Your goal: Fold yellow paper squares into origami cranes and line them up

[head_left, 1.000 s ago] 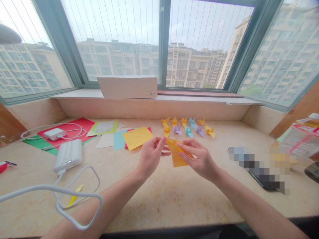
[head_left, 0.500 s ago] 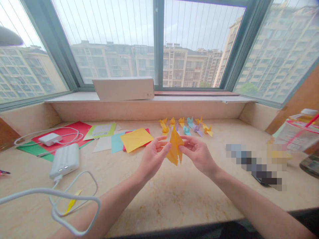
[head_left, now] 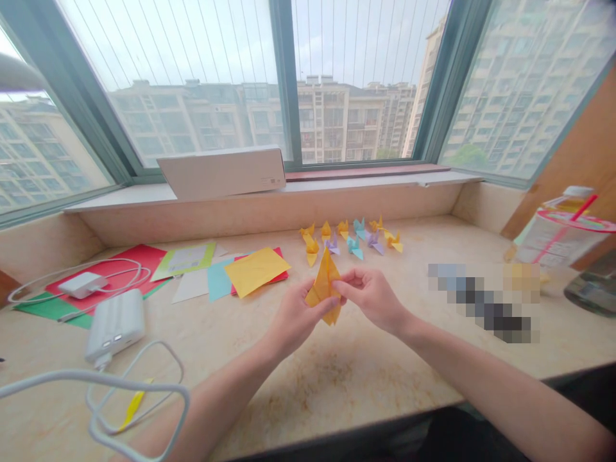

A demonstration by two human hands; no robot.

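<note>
Mottled stone counter (head_left: 385, 378) spreads across the foreground. Over it, the folded yellow paper (head_left: 327, 276) is gripped on both sides: the left hand (head_left: 298, 311) clasps its left and lower part, thumb laid across the front, while the right hand (head_left: 373, 295) pinches its right edge. Its long axis runs roughly upright between the two grips, narrow tip pointing away from the person; the left covers more of it. It looks like a slim, creased kite shape. Beyond, a flat yellow sheet (head_left: 257, 271) lies to the left, small paper birds (head_left: 355, 248) stand past the tip, and farther back comes the window (head_left: 287, 83).
</note>
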